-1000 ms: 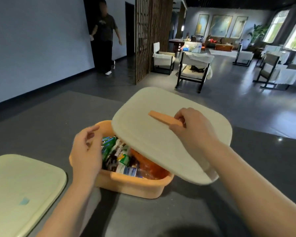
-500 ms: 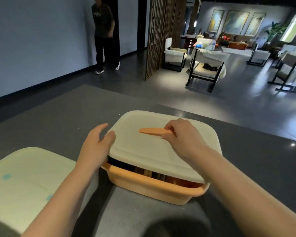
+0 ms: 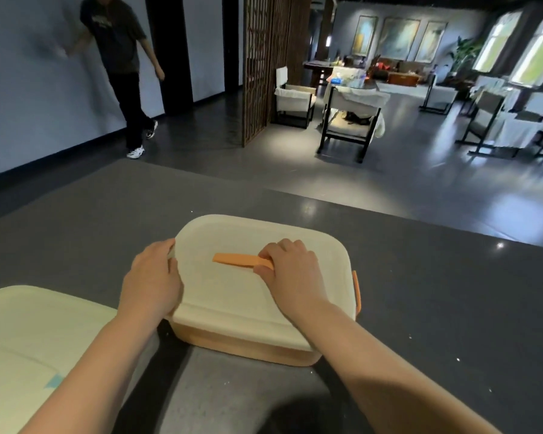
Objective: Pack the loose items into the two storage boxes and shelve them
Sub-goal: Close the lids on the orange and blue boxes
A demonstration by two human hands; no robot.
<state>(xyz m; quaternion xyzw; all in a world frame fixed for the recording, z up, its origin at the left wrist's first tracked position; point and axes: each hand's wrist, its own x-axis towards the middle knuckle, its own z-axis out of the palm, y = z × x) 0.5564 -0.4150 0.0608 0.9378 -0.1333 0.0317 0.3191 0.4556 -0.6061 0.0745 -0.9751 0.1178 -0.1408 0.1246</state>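
An orange storage box stands on the dark grey table in front of me. Its cream lid lies flat on top and hides what is inside. An orange strap handle runs across the lid's middle. My right hand grips the right end of that handle. My left hand rests on the lid's left edge, fingers curved over the rim. A second box with a pale green lid sits at the lower left, closed.
A person in dark clothes walks along the grey wall at the far left. Beyond the table's far edge lie open floor, a wooden lattice screen, and several chairs and tables.
The tilted lid came down onto the orange box and now lies flat, covering the items. My left hand moved from the box rim onto the lid's edge. The person walked nearer.
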